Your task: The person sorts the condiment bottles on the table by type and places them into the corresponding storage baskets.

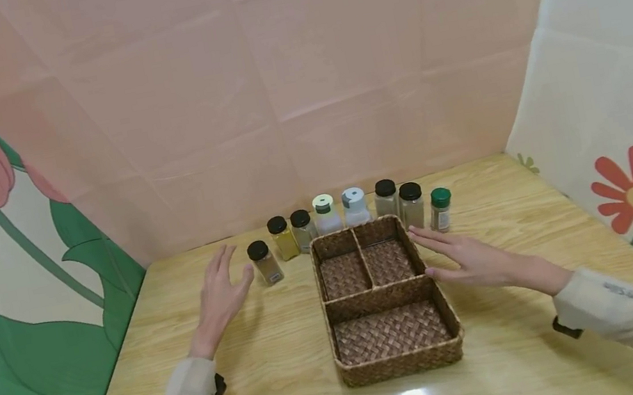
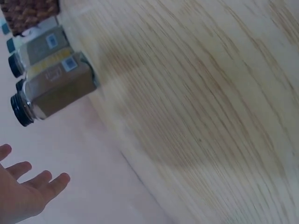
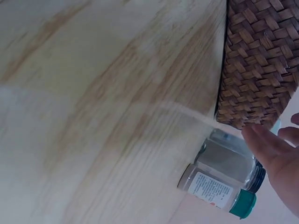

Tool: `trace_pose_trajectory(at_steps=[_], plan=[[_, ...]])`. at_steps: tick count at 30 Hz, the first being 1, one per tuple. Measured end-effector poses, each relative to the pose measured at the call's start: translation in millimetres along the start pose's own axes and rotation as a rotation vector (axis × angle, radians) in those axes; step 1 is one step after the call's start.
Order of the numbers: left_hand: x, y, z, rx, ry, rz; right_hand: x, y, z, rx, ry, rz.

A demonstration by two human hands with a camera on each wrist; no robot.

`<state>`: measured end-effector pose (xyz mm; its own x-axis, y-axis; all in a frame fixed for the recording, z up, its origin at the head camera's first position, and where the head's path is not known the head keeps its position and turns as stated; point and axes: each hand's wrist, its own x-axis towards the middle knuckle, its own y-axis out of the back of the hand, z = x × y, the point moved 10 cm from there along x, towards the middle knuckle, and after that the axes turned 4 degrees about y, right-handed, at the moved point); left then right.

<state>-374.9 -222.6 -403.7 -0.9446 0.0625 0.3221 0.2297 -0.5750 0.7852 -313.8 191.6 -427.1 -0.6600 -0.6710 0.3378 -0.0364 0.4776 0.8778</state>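
Neither hand grips anything: the left hand [image 1: 222, 300] spreads its fingers near a brown jar [image 1: 267, 265]; the right hand [image 1: 472, 260] rests straight fingers against the woven basket [image 1: 400, 364]. Only the head view shows its compartments; left of those fingertips it partly hides white bottles [image 1: 329, 223].

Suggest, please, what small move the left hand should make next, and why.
The left hand should probably grip the clear, rectangular, black-capped jar with brown contents: this empty hand is open beside it, while the right hand is beside the brown woven rectangular basket.
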Motion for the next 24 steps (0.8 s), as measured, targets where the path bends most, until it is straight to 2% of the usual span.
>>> trace_pose_trajectory(at_steps=[9,19,24], plan=[[7.1,-5.3,2.3,-0.057,0.046,0.022,3,-5,-7,0.006,0.069,0.003],[12.3,-11.6,4.7,-0.119,0.067,0.017,3,-8,-9,0.026,0.047,-0.022],[14.3,-15.4,3.1,-0.149,0.082,0.01,3,-7,-11,0.016,0.059,-0.003]])
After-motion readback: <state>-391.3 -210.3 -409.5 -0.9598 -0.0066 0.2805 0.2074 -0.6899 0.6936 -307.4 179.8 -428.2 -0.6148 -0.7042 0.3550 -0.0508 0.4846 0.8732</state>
